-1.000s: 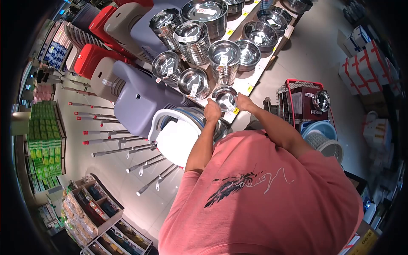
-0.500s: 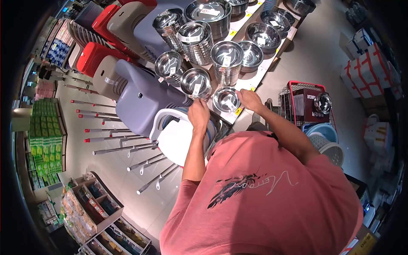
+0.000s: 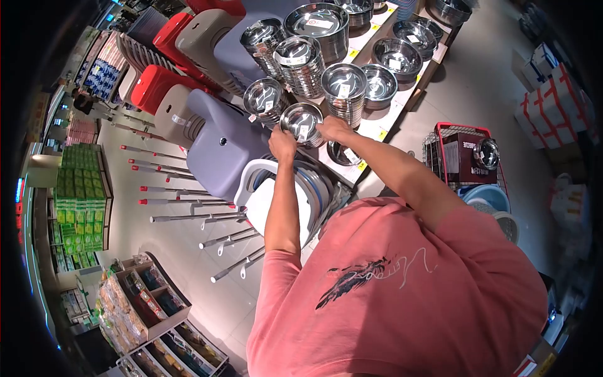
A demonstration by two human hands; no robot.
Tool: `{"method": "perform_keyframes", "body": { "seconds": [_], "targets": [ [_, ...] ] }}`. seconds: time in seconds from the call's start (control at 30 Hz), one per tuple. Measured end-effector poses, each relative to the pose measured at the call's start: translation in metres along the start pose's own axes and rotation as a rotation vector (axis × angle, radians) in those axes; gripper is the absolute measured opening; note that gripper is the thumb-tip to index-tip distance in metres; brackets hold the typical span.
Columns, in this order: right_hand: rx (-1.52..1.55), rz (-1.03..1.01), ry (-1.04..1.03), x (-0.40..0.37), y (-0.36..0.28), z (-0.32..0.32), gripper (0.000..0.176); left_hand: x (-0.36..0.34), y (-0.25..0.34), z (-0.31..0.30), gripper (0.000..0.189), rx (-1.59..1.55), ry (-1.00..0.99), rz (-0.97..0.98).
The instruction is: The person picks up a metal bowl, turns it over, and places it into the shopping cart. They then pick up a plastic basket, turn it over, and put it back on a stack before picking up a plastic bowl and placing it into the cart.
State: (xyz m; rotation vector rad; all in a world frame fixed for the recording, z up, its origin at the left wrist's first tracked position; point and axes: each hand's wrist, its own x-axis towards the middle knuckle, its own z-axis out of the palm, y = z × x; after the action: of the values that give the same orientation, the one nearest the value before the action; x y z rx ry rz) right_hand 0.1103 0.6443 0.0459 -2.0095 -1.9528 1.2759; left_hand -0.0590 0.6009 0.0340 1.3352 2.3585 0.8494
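Note:
A shiny steel bowl (image 3: 301, 121) with a white label inside sits at the near left of the display shelf. My left hand (image 3: 282, 144) grips its near left rim. At the right rim, the fingers of my right hand (image 3: 336, 129) close on the same bowl. Behind my right wrist is a smaller steel bowl (image 3: 339, 154), partly covered by the forearm. Stacks of steel bowls stand close by: one at the left (image 3: 264, 97), and a taller stack (image 3: 345, 88) just beyond my right hand.
Grey plastic stools (image 3: 217, 151) and a white folding stool (image 3: 267, 204) stand left of the shelf. Mop poles (image 3: 182, 202) stick out over the floor. On the right is a red-rimmed shopping cart (image 3: 465, 127) with a box, a bowl and baskets.
My right hand has left the smaller near bowl and moved left to the labelled bowl's right rim. My left hand has shifted up onto its left rim. The camera view has shifted slightly.

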Motion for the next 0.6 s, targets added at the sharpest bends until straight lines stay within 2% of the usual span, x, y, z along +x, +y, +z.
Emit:
{"method": "perform_keyframes", "body": {
  "seconds": [0.1,0.13,0.17,0.2,0.23,0.27,0.3,0.33,0.37,0.43,0.5,0.6],
  "targets": [
    [-0.064,-0.066,0.107,-0.018,-0.003,-0.006,0.047,-0.019,0.004,-0.011,0.035,-0.042,0.057,0.026],
    [-0.069,-0.16,0.162,-0.024,0.0,-0.008,0.042,-0.026,0.002,-0.016,0.035,-0.11,0.114,0.046],
    [-0.068,-0.163,0.163,-0.029,0.003,-0.012,0.042,-0.033,0.001,-0.021,0.035,-0.18,0.171,0.068],
    [-0.088,-0.272,0.191,-0.039,0.004,-0.019,0.041,-0.047,0.014,-0.042,0.037,-0.314,0.075,-0.022],
    [-0.107,-0.379,0.216,-0.054,0.004,-0.026,0.039,-0.05,0.007,-0.041,0.037,-0.312,0.072,-0.025],
    [-0.099,-0.468,0.246,-0.07,0.005,-0.033,0.036,-0.052,-0.001,-0.037,0.038,-0.507,0.045,0.011],
    [-0.101,-0.465,0.239,-0.082,0.005,-0.037,0.036,-0.056,-0.008,-0.036,0.039,-0.703,0.02,0.046],
    [-0.08,-0.477,0.255,-0.092,0.005,-0.04,0.036,-0.065,0.001,-0.053,0.039,-0.734,-0.153,0.02],
    [-0.056,-0.489,0.276,-0.102,0.003,-0.044,0.037,-0.07,0.004,-0.058,0.039,-0.733,-0.153,0.017],
    [-0.034,-0.466,0.269,-0.114,0.002,-0.047,0.038,-0.076,0.011,-0.06,0.038,-0.959,-0.22,0.018],
    [0.145,-0.553,0.328,-0.113,0.01,-0.039,0.039,-0.082,0.021,-0.063,0.037,-1.005,-0.238,0.016],
    [0.17,-0.613,0.306,-0.127,0.009,-0.056,0.04,-0.089,0.044,-0.077,0.038,-0.926,-0.151,0.192]
  ]
}}
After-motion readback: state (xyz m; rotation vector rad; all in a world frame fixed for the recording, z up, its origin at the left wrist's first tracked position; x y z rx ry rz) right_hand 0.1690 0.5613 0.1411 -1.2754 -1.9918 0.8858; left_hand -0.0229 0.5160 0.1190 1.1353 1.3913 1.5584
